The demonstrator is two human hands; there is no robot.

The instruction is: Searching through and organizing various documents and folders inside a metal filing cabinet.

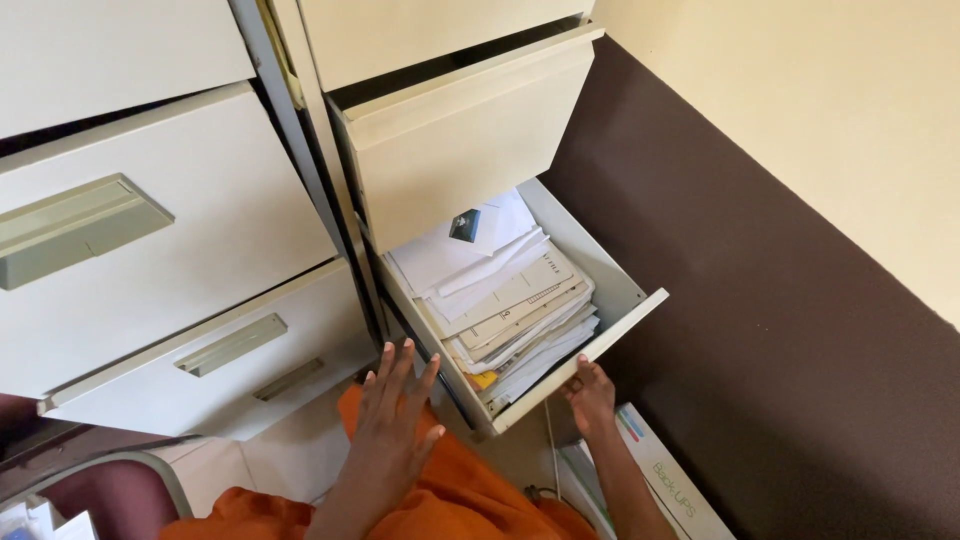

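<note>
A: Lower centre of frame. Bottom drawer (628, 300) of the cream filing cabinet (440, 150) pulled well out, slanting toward lower right.

B: Contents?

A: A loose stack of papers (500, 295), mostly white sheets and envelopes, a few buff folders in the pile, one yellow edge low down near the front. Top sheet carries a small dark photo. Stack fills the drawer nearly to the rim.

B: Hands?

A: Right hand (592, 393) at lower centre-right, under the drawer's front panel. Fingers curled up against the lower edge of the front, touching it. Whether they close around the lip, I cannot tell; the panel hides the fingertips.

B: And the other?

A: Left hand (392, 420) lower centre, flat, fingers spread apart, holding nothing. Fingertips point up toward the drawer's near corner, just beside it. Contact not clear.

B: Surroundings?

A: Drawer above (470, 130) also partly out, overhanging the back of the papers. Second cabinet (170, 260) fills the left of the frame, its two visible drawers ajar, recessed handles. Orange garment (460, 505) across the bottom edge. Dark brown wall band (780, 330) at right, cream wall above it in the upper right. A white box (670, 480) on the floor at lower right, beside the right forearm. Maroon chair (110, 495) in the lower left corner.
</note>
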